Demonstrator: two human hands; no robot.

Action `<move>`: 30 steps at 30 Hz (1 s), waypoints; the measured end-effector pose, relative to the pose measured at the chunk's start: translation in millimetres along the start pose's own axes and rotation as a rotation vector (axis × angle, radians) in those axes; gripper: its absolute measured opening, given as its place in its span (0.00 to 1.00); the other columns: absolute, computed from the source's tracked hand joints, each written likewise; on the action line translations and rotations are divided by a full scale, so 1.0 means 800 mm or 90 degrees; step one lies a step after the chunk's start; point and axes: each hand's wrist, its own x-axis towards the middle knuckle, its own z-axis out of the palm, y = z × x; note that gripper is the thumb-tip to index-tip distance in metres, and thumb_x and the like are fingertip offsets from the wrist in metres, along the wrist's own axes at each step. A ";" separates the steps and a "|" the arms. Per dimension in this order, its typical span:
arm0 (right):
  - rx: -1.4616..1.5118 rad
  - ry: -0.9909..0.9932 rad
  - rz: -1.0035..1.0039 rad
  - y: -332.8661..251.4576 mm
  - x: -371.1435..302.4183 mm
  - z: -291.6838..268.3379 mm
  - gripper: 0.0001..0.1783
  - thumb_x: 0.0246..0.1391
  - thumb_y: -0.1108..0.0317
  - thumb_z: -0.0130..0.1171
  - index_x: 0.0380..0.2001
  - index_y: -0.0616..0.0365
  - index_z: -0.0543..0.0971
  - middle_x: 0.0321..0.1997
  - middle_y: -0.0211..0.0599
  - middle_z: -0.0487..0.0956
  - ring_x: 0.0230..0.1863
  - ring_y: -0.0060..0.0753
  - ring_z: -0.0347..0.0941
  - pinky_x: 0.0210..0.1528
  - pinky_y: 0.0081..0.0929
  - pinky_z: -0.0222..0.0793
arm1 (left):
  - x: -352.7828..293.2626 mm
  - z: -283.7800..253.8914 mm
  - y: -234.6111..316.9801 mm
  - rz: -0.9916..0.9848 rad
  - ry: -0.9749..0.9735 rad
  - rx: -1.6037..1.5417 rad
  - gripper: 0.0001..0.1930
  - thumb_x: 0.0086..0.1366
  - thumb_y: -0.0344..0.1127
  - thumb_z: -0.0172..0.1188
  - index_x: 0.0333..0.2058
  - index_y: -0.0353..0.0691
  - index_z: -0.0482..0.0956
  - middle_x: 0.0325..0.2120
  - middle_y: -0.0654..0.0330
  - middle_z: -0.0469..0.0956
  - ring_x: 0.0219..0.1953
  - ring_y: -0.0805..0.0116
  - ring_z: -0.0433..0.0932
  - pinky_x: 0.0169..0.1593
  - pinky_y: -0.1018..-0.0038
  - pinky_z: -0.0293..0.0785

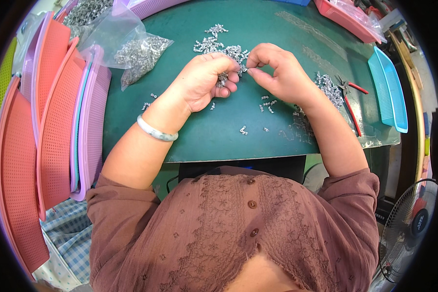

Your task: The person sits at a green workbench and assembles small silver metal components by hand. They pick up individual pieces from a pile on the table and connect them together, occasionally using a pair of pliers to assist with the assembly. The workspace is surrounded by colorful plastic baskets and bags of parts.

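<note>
Over the green table (190, 131), my left hand (207, 80) is closed, its fingers curled up around several small silvery metal pieces (222, 79). My right hand (280, 73) is at its fingertips, thumb and forefinger pinched together; whatever they grip is too small to make out. Just beyond both hands lies a heap of the same small metal pieces (208, 45). Another pile of metal pieces (329, 90) is beside my right forearm, and a few loose pieces (243, 130) are scattered nearer me. Red-handled pliers (348, 97) lie open to the right of that pile.
Stacked pink and purple perforated baskets (61, 121) line the left side. Clear plastic bags of metal pieces (143, 56) sit at the back left. A blue basket (388, 90) stands at the right edge, a pink tray (348, 19) at the far right, and a fan (409, 228) lower right.
</note>
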 end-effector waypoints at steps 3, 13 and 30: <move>-0.012 0.016 -0.033 0.000 0.001 0.000 0.04 0.40 0.75 0.56 0.24 0.60 0.72 0.26 0.38 0.73 0.32 0.39 0.69 0.35 0.29 0.66 | -0.001 0.006 0.000 -0.031 -0.004 0.036 0.08 0.59 0.35 0.51 0.30 0.36 0.74 0.21 0.62 0.72 0.21 0.75 0.71 0.22 0.83 0.67; 0.061 0.030 0.002 0.003 0.000 0.002 0.07 0.39 0.76 0.57 0.28 0.60 0.74 0.28 0.39 0.73 0.32 0.40 0.70 0.36 0.29 0.67 | 0.000 0.003 -0.001 -0.022 -0.017 0.012 0.05 0.59 0.32 0.54 0.30 0.37 0.75 0.21 0.64 0.73 0.20 0.77 0.71 0.22 0.85 0.67; -0.090 -0.100 0.010 0.011 -0.003 0.000 0.04 0.39 0.76 0.54 0.24 0.59 0.76 0.26 0.40 0.73 0.32 0.44 0.70 0.35 0.33 0.67 | 0.001 0.002 -0.002 -0.004 -0.033 0.037 0.04 0.57 0.30 0.57 0.31 0.38 0.74 0.23 0.64 0.73 0.22 0.78 0.72 0.24 0.85 0.69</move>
